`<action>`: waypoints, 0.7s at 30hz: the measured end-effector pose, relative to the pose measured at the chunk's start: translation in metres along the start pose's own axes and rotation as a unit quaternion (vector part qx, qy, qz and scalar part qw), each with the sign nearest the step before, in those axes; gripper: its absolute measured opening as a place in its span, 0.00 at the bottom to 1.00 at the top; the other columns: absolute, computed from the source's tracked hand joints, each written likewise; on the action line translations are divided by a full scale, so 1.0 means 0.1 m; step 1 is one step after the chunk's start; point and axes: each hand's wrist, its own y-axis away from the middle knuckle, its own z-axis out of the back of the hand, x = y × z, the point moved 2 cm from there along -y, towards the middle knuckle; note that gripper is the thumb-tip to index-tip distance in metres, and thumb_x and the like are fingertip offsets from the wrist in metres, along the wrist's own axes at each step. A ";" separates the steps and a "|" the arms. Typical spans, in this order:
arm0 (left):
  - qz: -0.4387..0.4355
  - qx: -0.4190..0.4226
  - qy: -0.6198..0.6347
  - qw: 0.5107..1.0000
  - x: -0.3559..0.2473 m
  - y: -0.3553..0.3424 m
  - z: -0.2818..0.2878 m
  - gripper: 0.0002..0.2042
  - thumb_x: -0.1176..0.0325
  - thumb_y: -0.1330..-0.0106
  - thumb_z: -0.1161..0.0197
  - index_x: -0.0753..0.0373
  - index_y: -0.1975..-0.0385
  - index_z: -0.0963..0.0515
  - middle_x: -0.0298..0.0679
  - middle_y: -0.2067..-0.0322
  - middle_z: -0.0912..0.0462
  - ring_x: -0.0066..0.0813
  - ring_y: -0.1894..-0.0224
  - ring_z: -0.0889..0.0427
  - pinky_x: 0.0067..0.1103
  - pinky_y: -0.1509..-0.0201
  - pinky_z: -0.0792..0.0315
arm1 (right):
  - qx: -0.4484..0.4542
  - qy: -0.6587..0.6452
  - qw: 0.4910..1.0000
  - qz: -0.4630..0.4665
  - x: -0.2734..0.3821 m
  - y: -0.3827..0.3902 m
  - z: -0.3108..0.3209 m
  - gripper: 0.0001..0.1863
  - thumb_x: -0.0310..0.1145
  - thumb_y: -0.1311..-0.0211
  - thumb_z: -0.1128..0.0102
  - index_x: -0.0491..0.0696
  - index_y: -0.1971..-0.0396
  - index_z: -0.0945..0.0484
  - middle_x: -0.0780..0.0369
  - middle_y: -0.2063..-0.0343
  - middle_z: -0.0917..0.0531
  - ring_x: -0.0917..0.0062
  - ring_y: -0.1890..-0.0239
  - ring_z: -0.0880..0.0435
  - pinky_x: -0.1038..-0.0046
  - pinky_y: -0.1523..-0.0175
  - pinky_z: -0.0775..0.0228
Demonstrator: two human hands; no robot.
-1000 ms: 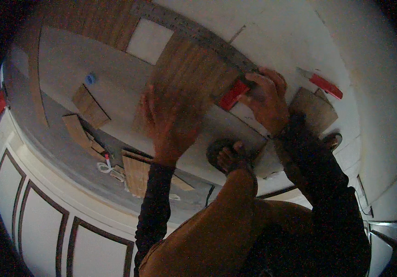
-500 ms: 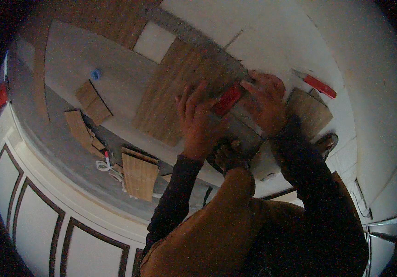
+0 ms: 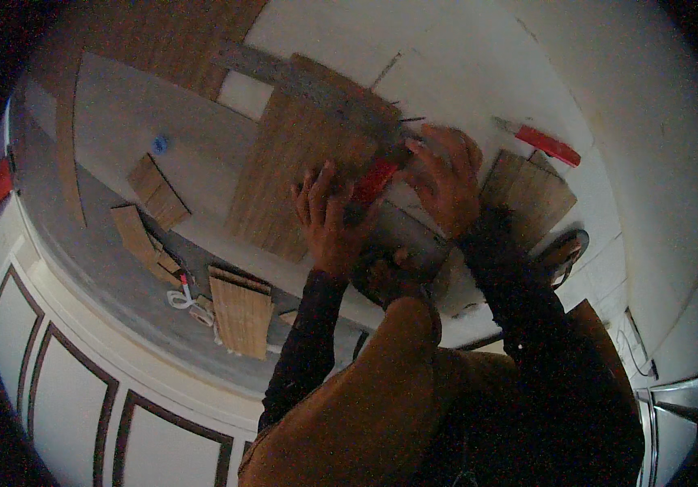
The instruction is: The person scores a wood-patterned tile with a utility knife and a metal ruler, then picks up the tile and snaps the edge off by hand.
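A red, block-like thing (image 3: pixel 375 180) lies between my hands over a wood-grain plank (image 3: pixel 272 174). Its exact kind is too dark to make out. My left hand (image 3: pixel 329 223) rests on the plank at the left of the red thing, fingers spread, the thumb side close to it. My right hand (image 3: pixel 446 178) is at the other end of the red thing, its fingers bent but apart. Whether those fingertips touch it cannot be told. A dark grey strip (image 3: pixel 256 63) runs along the plank's far side. My foot (image 3: pixel 394 280) is just below the hands.
A red-handled utility knife (image 3: pixel 548 144) lies at the right, beyond a wood-grain offcut (image 3: pixel 532 195). More offcuts (image 3: pixel 239 304) lie at the left, near a white-looped tool like scissors (image 3: pixel 178 299). A small blue thing (image 3: pixel 160 146) is farther off. White panelled doors (image 3: pixel 73 390) stand at the lower left.
The whole view has shifted slightly. Both hands and the red thing sit a little farther left in it, and my left fingers look more spread. The plank appears to lie as before.
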 end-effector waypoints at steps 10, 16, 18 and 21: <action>-0.169 -0.075 -0.068 0.980 0.07 -0.03 0.04 0.26 0.54 0.49 0.17 0.47 0.49 0.19 0.37 0.31 0.27 0.48 0.27 0.35 0.51 0.24 0.46 | -0.003 0.044 0.998 0.044 -0.02 0.01 -0.01 0.27 0.40 0.47 0.22 0.57 0.45 0.17 0.62 0.36 0.23 0.61 0.36 0.28 0.56 0.32 0.41; -0.053 -0.026 -0.030 0.998 0.10 -0.01 0.12 0.24 0.53 0.50 0.17 0.48 0.54 0.19 0.37 0.31 0.26 0.48 0.27 0.34 0.50 0.24 0.46 | 0.026 0.034 0.997 0.068 -0.02 0.01 -0.01 0.28 0.41 0.49 0.20 0.57 0.46 0.17 0.63 0.36 0.23 0.63 0.35 0.28 0.56 0.32 0.40; -0.154 -0.055 -0.077 0.983 0.21 0.00 0.10 0.23 0.54 0.50 0.17 0.48 0.55 0.19 0.37 0.31 0.27 0.48 0.27 0.34 0.50 0.24 0.46 | 0.040 0.044 0.996 0.071 -0.08 0.02 -0.01 0.28 0.41 0.50 0.20 0.58 0.46 0.17 0.63 0.36 0.23 0.63 0.35 0.28 0.56 0.32 0.40; -0.187 -0.071 -0.049 0.979 0.14 -0.02 0.06 0.23 0.55 0.50 0.17 0.49 0.55 0.20 0.37 0.30 0.27 0.48 0.26 0.35 0.49 0.23 0.46 | 0.031 0.140 0.980 0.136 -0.18 0.06 -0.01 0.27 0.40 0.51 0.19 0.57 0.48 0.16 0.63 0.37 0.22 0.63 0.37 0.26 0.57 0.33 0.39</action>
